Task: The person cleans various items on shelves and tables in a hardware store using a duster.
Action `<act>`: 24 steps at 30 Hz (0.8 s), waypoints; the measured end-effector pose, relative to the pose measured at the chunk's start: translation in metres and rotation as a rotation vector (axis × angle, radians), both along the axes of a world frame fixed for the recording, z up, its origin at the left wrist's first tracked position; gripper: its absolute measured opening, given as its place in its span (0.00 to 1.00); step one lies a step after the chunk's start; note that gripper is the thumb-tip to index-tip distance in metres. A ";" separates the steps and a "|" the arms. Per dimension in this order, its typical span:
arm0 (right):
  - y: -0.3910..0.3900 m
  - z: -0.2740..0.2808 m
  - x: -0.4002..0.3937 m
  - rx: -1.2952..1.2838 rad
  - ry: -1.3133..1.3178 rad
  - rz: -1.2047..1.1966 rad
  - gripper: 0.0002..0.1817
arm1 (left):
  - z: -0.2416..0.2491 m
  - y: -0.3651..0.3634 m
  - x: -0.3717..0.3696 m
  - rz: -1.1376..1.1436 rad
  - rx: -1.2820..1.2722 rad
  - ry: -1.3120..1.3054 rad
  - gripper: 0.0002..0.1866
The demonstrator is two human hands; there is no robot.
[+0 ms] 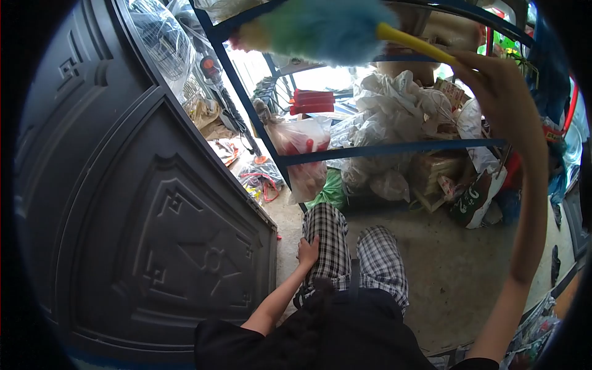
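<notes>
My right hand (487, 77) is raised high at the upper right and grips the yellow handle of a feather duster (320, 28). Its fluffy blue, green and pink head lies against the top bar of a blue metal shelf frame (394, 149). My left hand (308, 251) hangs low and rests flat on my left thigh, on checked trousers (357, 253), holding nothing. My fingers there look loosely apart.
A large dark embossed metal door (142, 216) fills the left side, close to me. Behind the blue frame lie piled plastic bags (394, 108), red boxes (311, 102), a wrapped fan (163, 40) and sacks. Bare concrete floor (456, 271) lies ahead of my feet.
</notes>
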State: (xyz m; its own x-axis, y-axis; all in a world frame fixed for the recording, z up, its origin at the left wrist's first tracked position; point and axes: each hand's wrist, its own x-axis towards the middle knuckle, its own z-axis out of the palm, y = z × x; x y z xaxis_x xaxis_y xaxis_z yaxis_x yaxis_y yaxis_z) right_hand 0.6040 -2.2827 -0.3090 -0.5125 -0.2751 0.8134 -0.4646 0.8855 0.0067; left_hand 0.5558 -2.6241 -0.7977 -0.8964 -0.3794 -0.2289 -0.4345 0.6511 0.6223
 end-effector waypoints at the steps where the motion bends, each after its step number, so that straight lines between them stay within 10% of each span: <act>1: 0.009 -0.003 0.009 -0.051 -0.019 -0.021 0.11 | 0.000 0.001 0.000 -0.006 0.001 -0.002 0.39; 18: -0.096 -0.033 -0.039 -0.229 -0.308 0.131 0.13 | -0.007 0.003 -0.002 -0.057 0.054 0.020 0.39; 24: -0.091 -0.043 -0.114 -0.270 -0.093 0.044 0.13 | 0.023 0.029 -0.025 -0.574 -0.296 0.249 0.35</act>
State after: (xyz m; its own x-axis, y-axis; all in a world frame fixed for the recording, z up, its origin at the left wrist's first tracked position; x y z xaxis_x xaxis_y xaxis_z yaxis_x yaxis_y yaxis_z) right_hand 0.4897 -2.3735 -0.3520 -0.5807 -0.0791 0.8103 -0.4905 0.8284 -0.2706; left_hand 0.5304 -2.5948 -0.7748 -0.9865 0.1556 0.0504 0.1623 0.8932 0.4194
